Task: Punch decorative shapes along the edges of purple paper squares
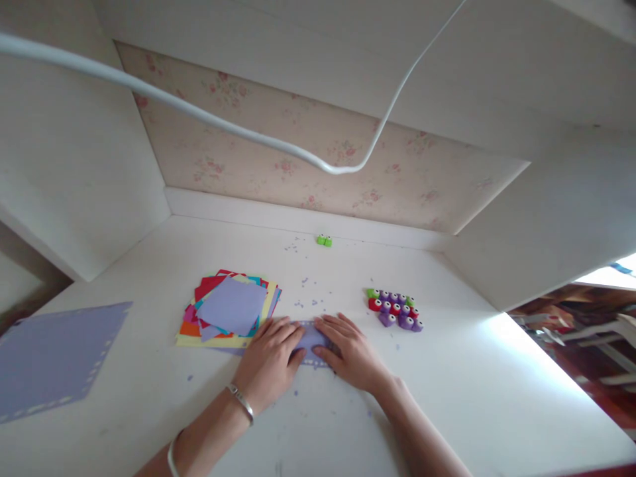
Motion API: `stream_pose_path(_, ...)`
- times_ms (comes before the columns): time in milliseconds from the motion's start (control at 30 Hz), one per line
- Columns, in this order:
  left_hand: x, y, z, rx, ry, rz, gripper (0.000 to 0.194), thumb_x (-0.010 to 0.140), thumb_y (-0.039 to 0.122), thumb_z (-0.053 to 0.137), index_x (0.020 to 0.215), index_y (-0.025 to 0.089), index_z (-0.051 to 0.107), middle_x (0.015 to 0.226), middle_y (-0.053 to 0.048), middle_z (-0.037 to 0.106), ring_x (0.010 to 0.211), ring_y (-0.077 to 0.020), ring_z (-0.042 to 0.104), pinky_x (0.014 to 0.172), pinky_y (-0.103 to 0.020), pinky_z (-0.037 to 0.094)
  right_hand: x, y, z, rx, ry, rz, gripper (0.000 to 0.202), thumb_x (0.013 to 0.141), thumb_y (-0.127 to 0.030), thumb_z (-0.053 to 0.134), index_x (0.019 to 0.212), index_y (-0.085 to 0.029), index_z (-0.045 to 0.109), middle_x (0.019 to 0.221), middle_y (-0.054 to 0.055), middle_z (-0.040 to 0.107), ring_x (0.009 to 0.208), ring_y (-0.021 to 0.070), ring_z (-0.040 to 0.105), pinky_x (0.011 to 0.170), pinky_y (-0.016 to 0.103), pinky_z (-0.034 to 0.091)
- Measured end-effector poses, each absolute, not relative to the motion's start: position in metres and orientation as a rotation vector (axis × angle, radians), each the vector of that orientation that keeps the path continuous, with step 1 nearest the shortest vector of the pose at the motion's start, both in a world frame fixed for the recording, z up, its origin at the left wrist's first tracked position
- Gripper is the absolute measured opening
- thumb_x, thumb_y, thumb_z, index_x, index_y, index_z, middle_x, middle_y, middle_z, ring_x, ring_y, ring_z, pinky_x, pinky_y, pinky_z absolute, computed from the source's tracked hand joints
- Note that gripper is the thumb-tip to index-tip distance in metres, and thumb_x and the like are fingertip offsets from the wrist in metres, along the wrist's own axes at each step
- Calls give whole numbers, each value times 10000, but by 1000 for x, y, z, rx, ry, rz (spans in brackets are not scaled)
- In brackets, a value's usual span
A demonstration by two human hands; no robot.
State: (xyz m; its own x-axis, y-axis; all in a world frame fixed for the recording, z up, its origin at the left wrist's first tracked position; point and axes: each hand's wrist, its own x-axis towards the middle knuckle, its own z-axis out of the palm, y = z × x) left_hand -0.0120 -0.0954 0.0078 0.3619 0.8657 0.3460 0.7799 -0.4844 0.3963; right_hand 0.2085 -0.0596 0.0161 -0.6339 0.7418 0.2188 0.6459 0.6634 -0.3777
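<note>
A purple sheet of paper (312,339) with punched holes along its edges lies flat on the white table (223,417). My left hand (273,351) rests flat on its left part, fingers stretched out. Pressed on the right part is my right hand (348,348), its fingers also extended and lying flat. Both hands cover much of the paper, so its full outline is hidden. Just left of my left hand sits a pile of coloured paper (233,305) with a purple sheet on top. To the right of my right hand stand several small eye-shaped craft punches (396,308) in purple, red and green.
A larger purple sheet (54,358) with punched edges lies at the table's left. Two green punches (324,241) stand near the back wall. Tiny purple paper bits (305,282) are scattered about. A white cable (223,126) hangs across the front of the view.
</note>
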Motion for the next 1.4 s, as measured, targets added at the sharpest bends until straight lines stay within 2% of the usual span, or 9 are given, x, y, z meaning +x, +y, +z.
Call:
stream_pose_path(133,-11,-95,8,2436,1464,802,239,897,201,586,1130,198,636,1090,-52,687,1090,-242,583,1016,-461,419,210,-58,17,-1058,-2468,446,356,932,-380,552,1262,-252,591,1230,71,662,1195,232,566,1106,480,338)
stream_pose_path(267,-10,-94,7,2338,1441,871,152,915,203,566,1040,201,652,973,-44,692,959,-221,615,908,-418,474,212,-57,18,-1019,-2351,559,445,827,-462,679,1201,-227,624,1145,96,687,1130,261,596,1068,488,377)
stream_pose_path(367,-8,-94,7,2196,1407,959,137,919,267,577,1006,203,662,931,-44,692,901,-211,626,856,-379,488,212,-59,17,-1073,-2174,704,350,827,-440,680,1092,-210,670,1061,96,704,1003,232,645,905,374,505)
stream_pose_path(433,-6,-94,9,2080,1380,997,157,918,313,581,986,201,668,911,-45,693,866,-200,634,822,-343,494,211,-61,17,-1140,-2069,801,243,862,-405,641,1001,-213,694,962,68,722,875,194,666,793,307,526)
stream_pose_path(600,-4,-94,21,1768,1348,919,239,902,409,581,967,202,681,858,-25,700,773,-171,641,729,-263,490,206,-67,25,-1209,-1957,1027,250,886,-416,596,879,-196,715,794,24,702,713,149,610,646,247,472)
stream_pose_path(767,-6,-92,28,1595,1365,865,346,861,497,591,981,187,688,694,4,638,629,-152,577,591,-234,446,203,-70,33,-1238,-1902,1192,330,904,-445,554,811,-170,711,656,-2,591,604,114,482,543,238,367)
stream_pose_path(933,-6,-93,27,1480,1334,887,384,868,516,562,999,179,688,719,-11,661,662,-164,597,605,-240,451,204,-71,30,-1252,-1827,1324,341,907,-454,543,792,-164,681,590,-30,477,545,95,377,489,233,282)
stream_pose_path(1233,1,-98,30,1639,1330,885,330,924,440,499,969,188,707,764,-29,700,667,-168,609,622,-243,449,193,-74,37,-1233,-1894,1287,315,885,-468,581,866,-193,735,738,-1,653,647,115,517,574,227,380)
stream_pose_path(1400,4,-101,32,1644,1300,901,300,928,406,504,899,188,709,742,-22,680,645,-155,576,598,-229,418,192,-76,38,-1234,-1934,1275,375,914,-466,530,771,-178,723,584,-29,535,539,95,399,494,232,295)
